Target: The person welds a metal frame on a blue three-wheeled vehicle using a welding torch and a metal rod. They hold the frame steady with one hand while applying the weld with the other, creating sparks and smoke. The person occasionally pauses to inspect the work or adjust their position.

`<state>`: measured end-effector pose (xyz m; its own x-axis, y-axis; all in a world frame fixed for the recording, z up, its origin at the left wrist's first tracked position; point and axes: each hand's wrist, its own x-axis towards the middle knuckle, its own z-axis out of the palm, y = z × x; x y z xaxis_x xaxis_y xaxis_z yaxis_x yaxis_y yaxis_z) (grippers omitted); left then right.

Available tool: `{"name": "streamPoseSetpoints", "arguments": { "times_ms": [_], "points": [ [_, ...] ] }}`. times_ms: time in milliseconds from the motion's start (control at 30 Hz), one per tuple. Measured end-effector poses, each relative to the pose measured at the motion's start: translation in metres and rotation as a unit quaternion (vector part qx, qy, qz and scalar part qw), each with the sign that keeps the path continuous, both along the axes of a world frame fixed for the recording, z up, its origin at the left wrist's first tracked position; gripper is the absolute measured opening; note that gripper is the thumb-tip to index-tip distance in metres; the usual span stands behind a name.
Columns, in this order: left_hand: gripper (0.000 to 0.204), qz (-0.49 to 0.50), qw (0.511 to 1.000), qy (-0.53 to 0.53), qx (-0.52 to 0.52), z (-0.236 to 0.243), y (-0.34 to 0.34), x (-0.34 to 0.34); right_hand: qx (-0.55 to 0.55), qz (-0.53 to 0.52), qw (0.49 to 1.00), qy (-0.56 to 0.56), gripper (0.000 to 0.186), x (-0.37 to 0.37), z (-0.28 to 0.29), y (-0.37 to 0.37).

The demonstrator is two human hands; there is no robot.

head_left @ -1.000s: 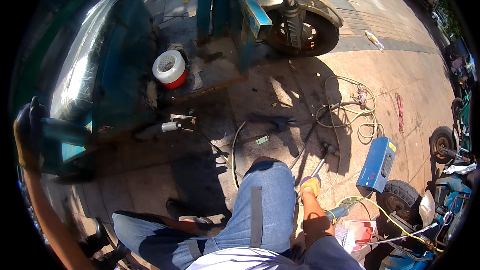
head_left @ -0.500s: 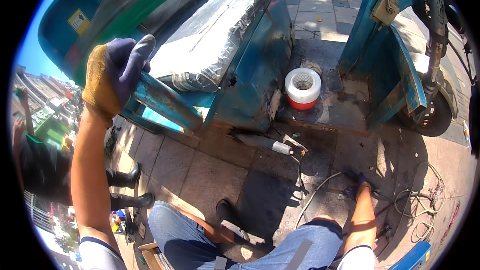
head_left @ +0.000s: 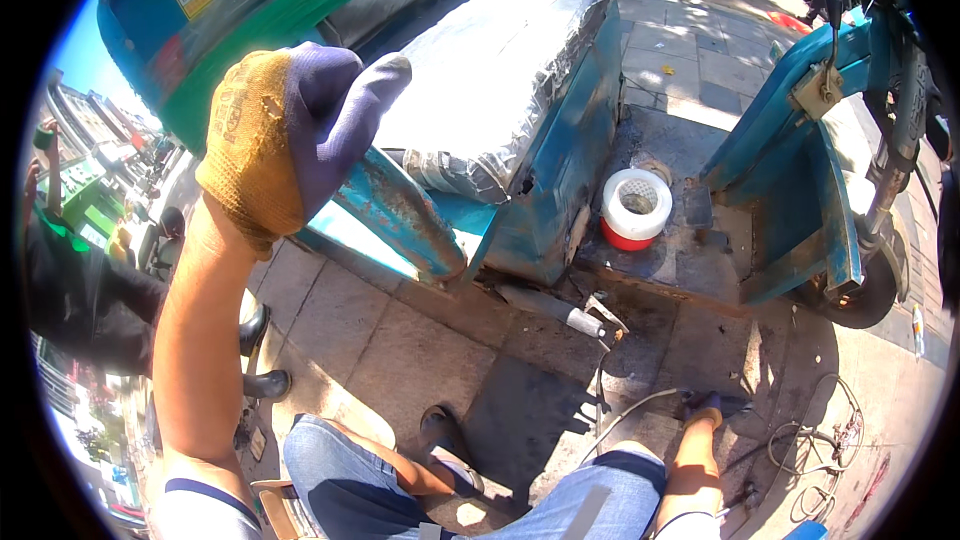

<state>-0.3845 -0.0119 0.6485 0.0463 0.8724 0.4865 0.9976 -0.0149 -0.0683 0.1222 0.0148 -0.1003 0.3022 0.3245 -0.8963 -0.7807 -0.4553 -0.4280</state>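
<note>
My left hand (head_left: 290, 145), in a yellow and purple work glove, is closed at the upper end of a rusty teal metal tube (head_left: 405, 215), with its thumb lying along the top. The tube belongs to a teal three-wheeled vehicle (head_left: 560, 190). Low on the right, my right hand (head_left: 708, 410) is near the pavement in shade, in a dark glove. A pale cable (head_left: 640, 402) runs up to this hand, and a dark shape shows beside it. Its fingers seem closed, but shadow hides what they hold.
A seat wrapped in clear plastic (head_left: 500, 50) tops the teal box. On the footboard stands a white and red ring-shaped container (head_left: 637, 210). A grey cylindrical part (head_left: 555, 310) sticks out below. Coiled cable (head_left: 815, 445) lies right. Another person's dark boots (head_left: 268, 383) stand left.
The view has shifted, so the vehicle sits lower and farther right. My left hand stays closed at the tube. The right hand and the cable's end have moved left relative to the vehicle.
</note>
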Motion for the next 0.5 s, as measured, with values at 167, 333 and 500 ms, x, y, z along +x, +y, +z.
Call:
{"name": "streamPoseSetpoints", "arguments": {
  "times_ms": [167, 333, 500],
  "points": [
    [0.044, -0.045, 0.998, 0.024, 0.044, -0.007, 0.001, -0.008, 0.195, -0.012, 0.979, 0.051, 0.036, 0.040, 0.070, -0.008],
    [0.045, 0.016, 0.995, 0.098, 0.017, 0.000, -0.004, -0.002, 0.298, 0.096, 0.948, 0.055, 0.043, -0.011, 0.254, -0.031],
    [0.046, 0.010, 0.994, 0.105, 0.039, -0.004, 0.002, -0.011, 0.298, 0.138, 0.932, 0.153, 0.050, -0.057, 0.311, -0.088]
  ]
}}
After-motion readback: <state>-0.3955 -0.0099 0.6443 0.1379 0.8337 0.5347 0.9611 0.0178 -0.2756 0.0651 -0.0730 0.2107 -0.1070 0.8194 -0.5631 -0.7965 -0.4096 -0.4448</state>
